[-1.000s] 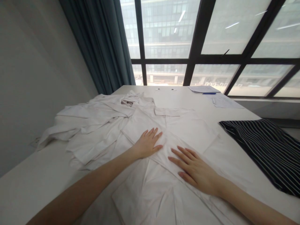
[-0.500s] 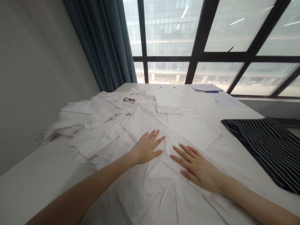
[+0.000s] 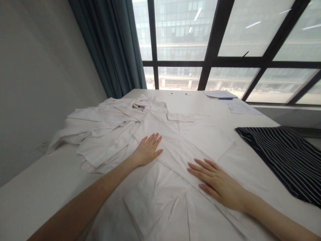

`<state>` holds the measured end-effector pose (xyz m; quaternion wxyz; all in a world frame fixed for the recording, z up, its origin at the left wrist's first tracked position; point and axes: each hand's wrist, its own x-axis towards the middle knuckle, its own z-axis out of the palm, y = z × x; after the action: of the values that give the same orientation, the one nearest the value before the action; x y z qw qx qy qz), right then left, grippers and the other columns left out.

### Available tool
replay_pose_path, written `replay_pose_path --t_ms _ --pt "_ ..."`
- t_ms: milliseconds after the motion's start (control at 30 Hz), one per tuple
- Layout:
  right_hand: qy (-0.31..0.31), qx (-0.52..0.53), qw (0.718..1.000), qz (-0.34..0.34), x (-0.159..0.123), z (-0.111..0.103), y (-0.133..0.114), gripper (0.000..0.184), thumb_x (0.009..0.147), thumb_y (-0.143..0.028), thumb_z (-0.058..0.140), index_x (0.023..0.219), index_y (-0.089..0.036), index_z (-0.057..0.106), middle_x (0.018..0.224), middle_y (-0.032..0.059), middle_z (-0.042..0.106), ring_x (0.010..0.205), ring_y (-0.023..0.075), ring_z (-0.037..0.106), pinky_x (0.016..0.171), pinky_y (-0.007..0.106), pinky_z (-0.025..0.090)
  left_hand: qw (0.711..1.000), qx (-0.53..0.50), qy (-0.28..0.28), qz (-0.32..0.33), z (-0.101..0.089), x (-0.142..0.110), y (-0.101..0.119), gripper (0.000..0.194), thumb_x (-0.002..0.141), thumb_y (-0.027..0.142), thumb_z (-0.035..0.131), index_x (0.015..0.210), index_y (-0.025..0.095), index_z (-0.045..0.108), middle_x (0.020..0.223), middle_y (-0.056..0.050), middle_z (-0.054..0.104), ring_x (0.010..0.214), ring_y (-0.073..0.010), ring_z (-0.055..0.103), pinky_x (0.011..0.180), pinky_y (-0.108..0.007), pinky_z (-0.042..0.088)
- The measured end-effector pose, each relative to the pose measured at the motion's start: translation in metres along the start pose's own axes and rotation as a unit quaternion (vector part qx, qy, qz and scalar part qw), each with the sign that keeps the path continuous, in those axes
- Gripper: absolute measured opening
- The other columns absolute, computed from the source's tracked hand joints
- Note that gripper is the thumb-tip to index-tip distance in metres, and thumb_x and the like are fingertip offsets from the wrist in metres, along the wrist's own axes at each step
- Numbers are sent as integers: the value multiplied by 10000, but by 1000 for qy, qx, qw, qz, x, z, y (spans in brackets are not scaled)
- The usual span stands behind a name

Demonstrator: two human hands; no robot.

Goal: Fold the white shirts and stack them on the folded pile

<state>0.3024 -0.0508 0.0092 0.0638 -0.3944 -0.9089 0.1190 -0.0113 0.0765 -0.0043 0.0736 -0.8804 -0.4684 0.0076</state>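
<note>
A white garment (image 3: 200, 137) lies spread flat on the white table (image 3: 37, 187), with a folded band running diagonally across it. My left hand (image 3: 146, 150) rests palm down on the garment's left part, fingers stretched out and close together. My right hand (image 3: 218, 182) lies flat on the diagonal band to the right, fingers extended and slightly apart. Neither hand holds anything. A heap of crumpled white cloth (image 3: 100, 124) sits just left of the spread garment, touching it.
A dark striped cloth (image 3: 286, 154) lies at the table's right edge. Papers (image 3: 244, 107) and a blue pen (image 3: 225, 98) sit at the far side by the window. A dark curtain (image 3: 112, 47) hangs at the back left, next to a grey wall.
My left hand has slid to the left and a little farther away across the garment. My right hand has shifted slightly right and nearer to me. The two hands are now wider apart.
</note>
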Motion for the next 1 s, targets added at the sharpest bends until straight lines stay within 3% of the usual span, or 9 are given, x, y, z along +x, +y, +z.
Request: replay_pose_path --t_ms 133,300,467,567,733,1000 --pt "50 23 998 19 -1 1 -1 550 982 -333 420 1512 -310 275 1532 22 378 1418 206 309 1155 479 275 1000 14 13 -2 -6 1 16 557 1001 383 289 1467 84 349 1546 -182 283 1435 -295 270 1141 -491 235" --pt "187 4 977 105 -3 17 9 497 988 -302 387 1474 -204 339 1476 114 451 1375 210 387 1107 450 374 990 -54 43 119 -18 5 58 593 1010 483 233 1470 123 334 1554 -122 302 1450 -224 243 1164 -415 204" --pt "180 -51 977 98 -2 24 14 477 983 -290 391 1451 -195 402 1463 122 469 1374 241 392 1099 490 382 964 -111 9 242 -24 18 87 587 1006 491 275 1495 166 278 1582 -78 241 1470 -193 172 1180 -376 163" --pt "149 -79 982 84 0 23 12 482 982 -287 398 1455 -201 408 1497 104 423 1403 246 339 1112 496 363 961 -119 -20 248 -25 22 85 534 1023 428 254 1507 204 245 1593 -58 205 1471 -190 170 1174 -401 173" --pt "119 -76 988 65 1 20 8 496 985 -273 393 1478 -219 377 1515 61 399 1413 220 318 1132 454 349 968 -115 -14 221 -18 25 69 508 1026 371 252 1513 226 234 1597 -53 185 1476 -201 142 1171 -425 169" --pt "111 -65 990 59 0 16 6 500 987 -266 385 1485 -221 369 1514 65 398 1411 227 321 1131 468 349 988 -78 -20 136 -7 34 37 520 1023 367 195 1521 219 219 1597 -59 176 1477 -182 134 1172 -418 156"
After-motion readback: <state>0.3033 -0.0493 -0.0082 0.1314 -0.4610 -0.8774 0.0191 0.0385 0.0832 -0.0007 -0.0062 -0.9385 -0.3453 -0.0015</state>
